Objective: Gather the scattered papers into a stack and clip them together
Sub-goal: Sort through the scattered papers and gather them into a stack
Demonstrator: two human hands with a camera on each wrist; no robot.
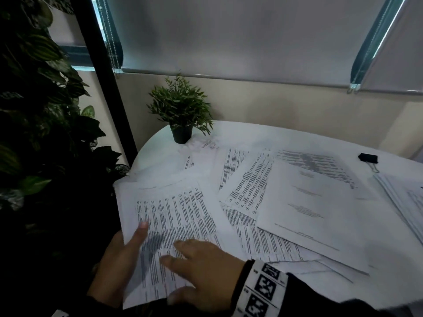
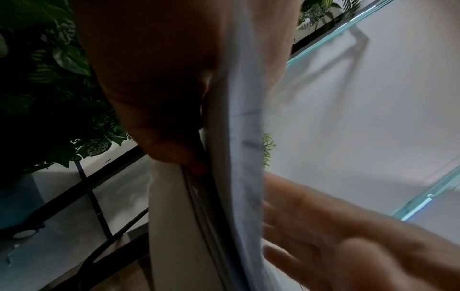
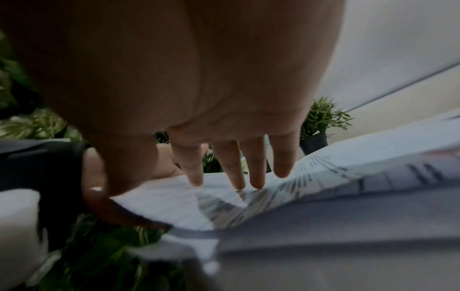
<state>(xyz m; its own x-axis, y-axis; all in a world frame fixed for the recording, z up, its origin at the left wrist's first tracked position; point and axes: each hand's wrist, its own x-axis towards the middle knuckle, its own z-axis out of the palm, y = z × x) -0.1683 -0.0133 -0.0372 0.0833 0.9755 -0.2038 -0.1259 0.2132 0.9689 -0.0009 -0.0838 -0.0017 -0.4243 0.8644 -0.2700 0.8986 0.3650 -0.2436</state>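
Observation:
Printed papers (image 1: 286, 191) lie scattered and overlapping across a round white table (image 1: 263, 131). At the near left edge, one text-covered sheet (image 1: 178, 216) overhangs the table. My left hand (image 1: 119, 255) pinches that sheet's left edge, thumb on top and fingers hidden beneath. My right hand (image 1: 201, 264) rests on it with straight, spread fingers. The left wrist view shows the sheet (image 2: 239, 137) edge-on beside the left hand (image 2: 154, 78). The right wrist view shows straight fingertips (image 3: 236, 177) touching the paper (image 3: 336, 173). A black binder clip (image 1: 368, 158) lies at the far right, away from both hands.
A small potted plant (image 1: 180, 110) stands at the table's back left, touching some sheets. A separate pile of paper (image 1: 407, 202) sits at the right edge. Dense foliage (image 1: 34, 110) and a black post (image 1: 103, 76) stand to the left, the wall and blinds behind.

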